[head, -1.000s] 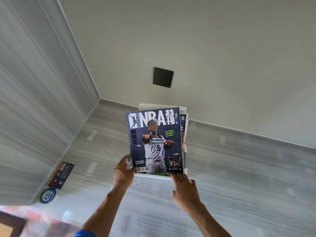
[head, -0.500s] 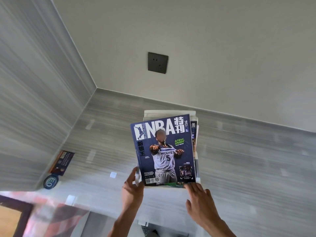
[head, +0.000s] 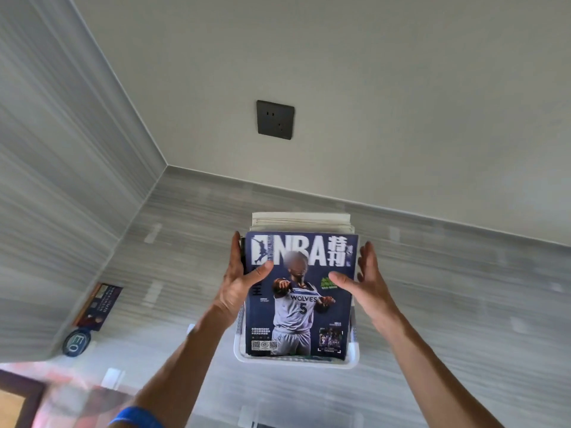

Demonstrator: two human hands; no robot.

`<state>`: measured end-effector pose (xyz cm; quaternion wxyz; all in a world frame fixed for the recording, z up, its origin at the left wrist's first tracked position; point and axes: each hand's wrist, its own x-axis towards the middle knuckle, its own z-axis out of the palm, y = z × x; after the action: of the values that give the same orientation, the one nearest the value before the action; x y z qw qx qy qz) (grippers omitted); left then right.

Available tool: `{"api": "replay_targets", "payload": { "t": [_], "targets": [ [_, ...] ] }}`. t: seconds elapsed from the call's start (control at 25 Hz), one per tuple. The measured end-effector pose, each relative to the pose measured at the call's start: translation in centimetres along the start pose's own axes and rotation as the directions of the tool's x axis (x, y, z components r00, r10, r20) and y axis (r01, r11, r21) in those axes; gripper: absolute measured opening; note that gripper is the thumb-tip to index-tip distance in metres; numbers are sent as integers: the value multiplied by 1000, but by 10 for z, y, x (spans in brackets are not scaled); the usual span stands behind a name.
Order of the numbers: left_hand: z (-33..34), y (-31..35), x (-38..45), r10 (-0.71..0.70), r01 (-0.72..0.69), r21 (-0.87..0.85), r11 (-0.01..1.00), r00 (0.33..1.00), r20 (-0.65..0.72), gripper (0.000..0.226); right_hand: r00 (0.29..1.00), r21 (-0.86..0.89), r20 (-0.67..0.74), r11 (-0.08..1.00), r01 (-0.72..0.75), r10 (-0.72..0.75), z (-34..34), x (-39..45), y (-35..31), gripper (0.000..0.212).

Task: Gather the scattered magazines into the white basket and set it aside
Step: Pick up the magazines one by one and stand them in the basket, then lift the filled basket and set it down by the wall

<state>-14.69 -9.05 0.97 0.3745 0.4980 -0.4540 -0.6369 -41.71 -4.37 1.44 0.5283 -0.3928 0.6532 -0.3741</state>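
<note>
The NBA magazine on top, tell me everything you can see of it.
The NBA magazine has a glossy navy cover with white lettering and a player in a Wolves number 5 jersey. It lies face up atop the stack in the white basket. The left hand grips its left edge; the right hand's thumb rests on it.

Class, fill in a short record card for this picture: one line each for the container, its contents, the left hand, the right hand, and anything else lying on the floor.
container: white basket, on the grey floor
contents: stack of magazines, NBA magazine on top
left hand: fingers along the stack's left side, thumb on the cover
right hand: open beside the stack's right edge, thumb on or just above the cover
also on floor: dark booklet and round badge by the left wall
wall: dark socket
</note>
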Motion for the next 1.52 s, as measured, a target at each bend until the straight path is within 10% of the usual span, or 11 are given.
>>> {"api": "replay_targets", "payload": {
  "t": [0.32, 0.44, 0.88, 1.24, 1.52],
  "targets": [
    [-5, -7, 32, -73, 69, -137, 988, 997, -29, 115, 995, 200, 89, 977, -69, 52, 7, 39, 19, 83],
    [4, 1, 23, 3, -6, -34, 999, 997, -76, 74, 999, 197, 38, 980, -34, 27, 8, 26, 14, 67],
    [0, 16, -45, 314, -329, 149, 932, 942, 117, 111, 961, 87, 134, 968, 234, -244, -15, -46, -6, 81],
    [-4, 2, -63, 312, -307, 318, 897, 949, 35, 66, 935, -168, 126, 922, 349, -331, -16, -58, 11, 69],
    [-6, -2, -68, 307, -318, 325, 891, 948, 85, 96, 968, -207, 207, 960, 188, -144, -21, -63, 21, 80]
  ]
}}
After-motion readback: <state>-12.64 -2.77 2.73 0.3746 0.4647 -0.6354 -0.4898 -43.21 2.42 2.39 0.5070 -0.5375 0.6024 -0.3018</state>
